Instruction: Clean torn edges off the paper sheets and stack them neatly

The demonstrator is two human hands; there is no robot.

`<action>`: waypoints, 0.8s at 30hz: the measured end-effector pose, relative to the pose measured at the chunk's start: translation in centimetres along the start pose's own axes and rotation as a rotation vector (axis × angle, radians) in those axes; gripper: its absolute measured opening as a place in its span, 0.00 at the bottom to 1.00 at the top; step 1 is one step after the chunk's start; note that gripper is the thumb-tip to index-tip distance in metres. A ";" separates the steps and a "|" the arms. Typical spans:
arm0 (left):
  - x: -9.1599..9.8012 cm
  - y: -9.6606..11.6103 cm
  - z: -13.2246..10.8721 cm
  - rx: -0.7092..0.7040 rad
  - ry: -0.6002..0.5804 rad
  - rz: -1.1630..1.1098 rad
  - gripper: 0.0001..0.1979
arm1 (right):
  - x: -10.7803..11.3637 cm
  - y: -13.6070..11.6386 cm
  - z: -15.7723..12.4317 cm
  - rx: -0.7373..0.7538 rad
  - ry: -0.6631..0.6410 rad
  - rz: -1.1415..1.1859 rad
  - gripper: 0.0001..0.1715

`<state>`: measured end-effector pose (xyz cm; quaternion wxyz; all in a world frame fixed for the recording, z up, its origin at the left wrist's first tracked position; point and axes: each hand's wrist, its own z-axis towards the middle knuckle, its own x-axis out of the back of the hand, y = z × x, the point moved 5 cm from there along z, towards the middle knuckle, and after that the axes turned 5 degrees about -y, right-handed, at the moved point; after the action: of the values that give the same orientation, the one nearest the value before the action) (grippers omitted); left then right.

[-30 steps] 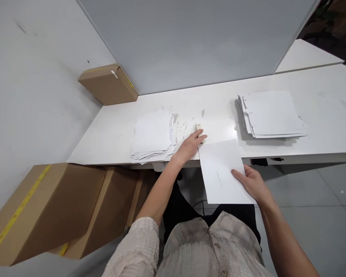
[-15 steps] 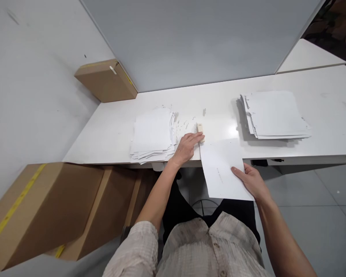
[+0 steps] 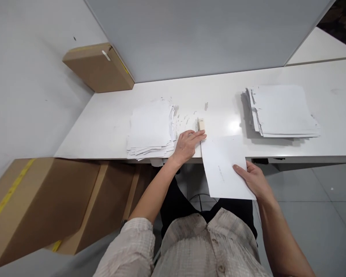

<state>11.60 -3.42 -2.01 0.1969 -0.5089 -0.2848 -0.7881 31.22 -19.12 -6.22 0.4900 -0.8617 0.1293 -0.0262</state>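
Observation:
A small cream-coloured block-like device [image 3: 201, 124] lies on the white table. My left hand [image 3: 187, 144] is over its near end, fingers closed together across it; the thumb is mostly hidden. Just to the right of these fingers is the upper left corner of a white paper sheet [image 3: 223, 154]. The sheet's lower part hangs past the table's front edge, and faint print shows on it. My right hand [image 3: 255, 177] pinches its right side, thumb on top. Left of my left hand sits a stack of papers [image 3: 151, 125].
A second paper stack [image 3: 285, 109] with ragged left edges lies at the right. Torn scraps [image 3: 183, 121] are scattered mid-table. A cardboard box [image 3: 100, 69] stands in the far left corner, and larger boxes [image 3: 54, 200] stand below the left front edge. A grey panel [image 3: 190, 34] rises behind.
The view has shifted slightly. My left fingers now cover the device's near end, which showed just before. My right hand keeps its hold on the sheet, nearly still.

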 end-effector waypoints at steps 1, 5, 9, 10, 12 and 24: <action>-0.1 0.0 0.0 0.003 -0.011 0.010 0.28 | 0.0 0.1 0.0 0.000 0.000 0.001 0.23; -0.2 0.1 0.0 0.002 -0.016 0.023 0.27 | 0.0 0.1 -0.1 0.019 -0.014 0.008 0.23; -0.1 -0.1 -0.2 -0.021 0.003 -0.019 0.29 | -0.1 -0.2 -0.6 0.058 -0.016 -0.003 0.23; -0.1 -0.2 -0.2 -0.028 -0.001 -0.030 0.30 | -0.2 -0.3 -0.8 0.070 -0.012 -0.011 0.23; -0.1 -0.2 -0.3 -0.042 -0.010 -0.051 0.31 | -0.3 -0.5 -1.2 0.081 0.000 -0.040 0.24; 0.7 0.2 -0.3 -0.089 0.067 -0.111 0.35 | 9.3 -9.3 -6.1 0.238 0.419 -0.268 0.23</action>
<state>11.25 -3.74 -1.40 0.1395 -0.4739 -0.2705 -0.8263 40.98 -22.03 4.10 0.5423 -0.7834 0.1089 -0.2835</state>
